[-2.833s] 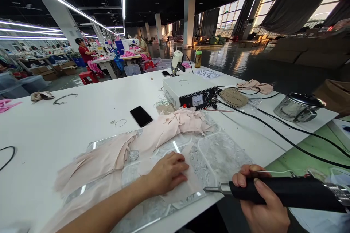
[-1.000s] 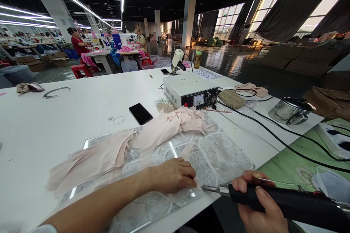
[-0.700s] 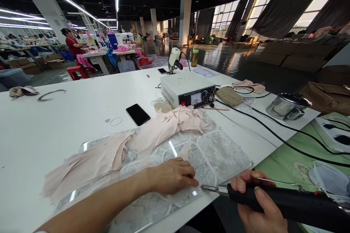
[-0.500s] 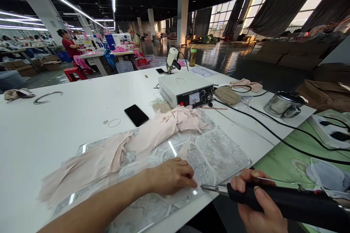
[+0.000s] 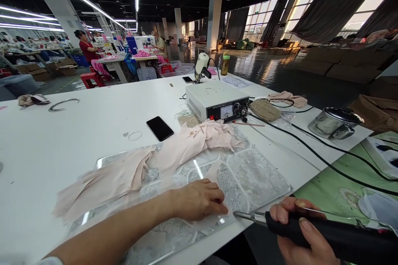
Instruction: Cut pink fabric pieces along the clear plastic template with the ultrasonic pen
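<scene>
My left hand [image 5: 197,199] lies palm down with fingers together, pressing a small pale pink fabric piece [image 5: 214,172] onto a scratched clear plate [image 5: 258,178] at the table's near edge. My right hand [image 5: 303,236] is wrapped round the black handle of a cutting tool [image 5: 329,234]. Its metal tip [image 5: 245,215] points left, just short of my left fingertips and the plate's edge. A longer heap of pink fabric [image 5: 149,161] lies across the plate behind my left hand.
A white control box [image 5: 216,101] with dial and knobs stands mid-table, black cables [image 5: 311,149] running right from it. A black phone [image 5: 159,128], a steel pot [image 5: 336,122], a bottle [image 5: 225,65] and more fabric [image 5: 287,98] sit nearby. People work at distant tables [image 5: 118,64].
Since the earliest frame my left hand has slid slightly right on the fabric piece and the tool tip has come close to it. Over the last second only the view shifts.
</scene>
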Motion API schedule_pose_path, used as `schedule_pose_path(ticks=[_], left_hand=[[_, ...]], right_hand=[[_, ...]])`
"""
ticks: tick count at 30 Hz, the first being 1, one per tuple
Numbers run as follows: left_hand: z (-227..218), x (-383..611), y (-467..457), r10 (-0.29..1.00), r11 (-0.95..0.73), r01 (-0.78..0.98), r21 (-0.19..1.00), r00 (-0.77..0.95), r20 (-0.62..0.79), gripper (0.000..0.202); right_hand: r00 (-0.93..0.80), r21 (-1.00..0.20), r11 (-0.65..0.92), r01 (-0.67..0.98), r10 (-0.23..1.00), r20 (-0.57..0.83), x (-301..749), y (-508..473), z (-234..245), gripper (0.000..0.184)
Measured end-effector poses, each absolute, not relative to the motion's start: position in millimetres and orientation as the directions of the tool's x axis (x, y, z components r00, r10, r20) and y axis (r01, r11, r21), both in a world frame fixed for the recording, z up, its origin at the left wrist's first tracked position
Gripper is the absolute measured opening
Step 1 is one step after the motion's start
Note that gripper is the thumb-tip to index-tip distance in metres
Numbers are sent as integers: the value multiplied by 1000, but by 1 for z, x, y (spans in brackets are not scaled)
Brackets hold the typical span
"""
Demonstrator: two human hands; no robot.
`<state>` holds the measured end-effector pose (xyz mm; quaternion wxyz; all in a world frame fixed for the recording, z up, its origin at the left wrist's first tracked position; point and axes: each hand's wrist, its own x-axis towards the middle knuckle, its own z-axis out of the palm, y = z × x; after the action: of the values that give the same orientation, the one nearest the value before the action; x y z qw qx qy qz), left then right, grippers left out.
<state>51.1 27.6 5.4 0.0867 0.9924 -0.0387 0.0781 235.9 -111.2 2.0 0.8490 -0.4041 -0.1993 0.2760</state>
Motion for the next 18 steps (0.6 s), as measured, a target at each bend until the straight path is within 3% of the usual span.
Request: schedule_pose_path(ticks=[18], left_hand=[[3, 51, 28, -84, -985, -107, 136, 983, 162, 19]], right_hand=[[751, -801, 501, -328, 652, 101, 238, -113, 5, 15]])
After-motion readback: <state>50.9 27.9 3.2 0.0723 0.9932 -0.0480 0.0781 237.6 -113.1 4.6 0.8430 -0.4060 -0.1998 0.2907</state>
